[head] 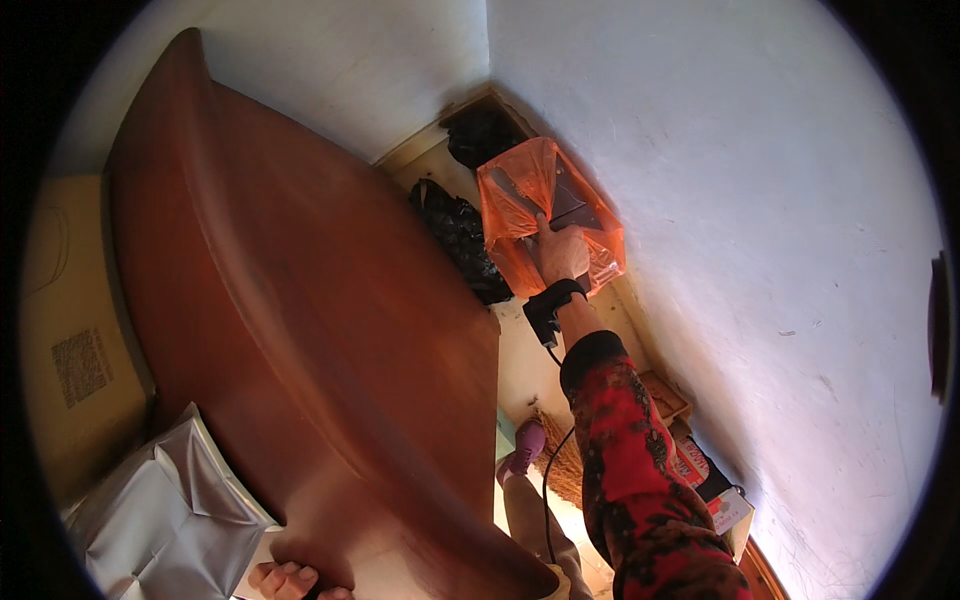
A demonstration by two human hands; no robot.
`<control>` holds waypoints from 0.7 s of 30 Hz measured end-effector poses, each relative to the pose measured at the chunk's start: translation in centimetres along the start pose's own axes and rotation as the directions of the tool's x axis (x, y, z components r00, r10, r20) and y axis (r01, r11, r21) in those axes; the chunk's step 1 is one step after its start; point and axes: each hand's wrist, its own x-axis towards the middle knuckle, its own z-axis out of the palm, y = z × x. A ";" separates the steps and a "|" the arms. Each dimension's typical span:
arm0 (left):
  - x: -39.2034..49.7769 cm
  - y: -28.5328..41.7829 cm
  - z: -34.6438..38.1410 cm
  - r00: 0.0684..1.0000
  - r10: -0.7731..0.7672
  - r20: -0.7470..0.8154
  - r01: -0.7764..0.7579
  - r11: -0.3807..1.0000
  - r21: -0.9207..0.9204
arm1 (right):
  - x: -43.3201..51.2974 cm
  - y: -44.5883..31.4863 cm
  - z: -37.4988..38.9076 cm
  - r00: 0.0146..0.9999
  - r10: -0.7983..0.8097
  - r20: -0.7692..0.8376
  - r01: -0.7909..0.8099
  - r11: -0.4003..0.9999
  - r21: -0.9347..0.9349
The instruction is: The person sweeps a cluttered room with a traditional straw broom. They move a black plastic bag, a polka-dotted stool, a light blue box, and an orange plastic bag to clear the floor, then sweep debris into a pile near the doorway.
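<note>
My right hand [564,253] is on a translucent orange plastic bag [517,187] low in the room corner. Folds of the film gather at my fingertips, and my other fingers are hidden. Dark flat-sided items [574,191] show through the bag. On my right wrist sits a black strap [555,300] with a cable. Only the fingertips of my left hand [289,581] show at the bottom edge, beside a curved reddish-brown wooden board [360,285], probably a headboard. Near them lies a silver foil-like sheet or pouch [172,517]. Whether the left fingers hold anything is unclear.
Black plastic bags [457,236] lie between the board and the orange bag. A cardboard box [82,322] with a printed code stands at left. A straw broom head [561,450], a foot in a purple shoe [529,442] and printed cartons [724,502] are near the right wall [765,225].
</note>
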 end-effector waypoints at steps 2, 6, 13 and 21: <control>-0.1 0.1 0.1 1.000 -0.002 -0.010 0.002 1.000 -0.004 | -0.1 0.1 -0.1 1.000 -0.003 -0.025 0.004 0.999 0.040; -0.1 -0.1 0.2 1.000 0.006 -0.016 -0.006 1.000 0.004 | -0.4 0.1 0.6 0.997 0.004 -0.072 0.005 0.992 0.123; -0.1 -0.2 0.1 0.999 0.025 -0.029 -0.025 0.999 0.026 | 0.1 0.2 1.1 0.993 0.107 0.054 -0.119 0.837 0.534; -0.1 0.1 0.3 0.999 0.030 -0.025 -0.029 0.999 0.030 | 0.2 0.9 -1.3 0.886 0.015 0.464 -0.432 0.390 0.813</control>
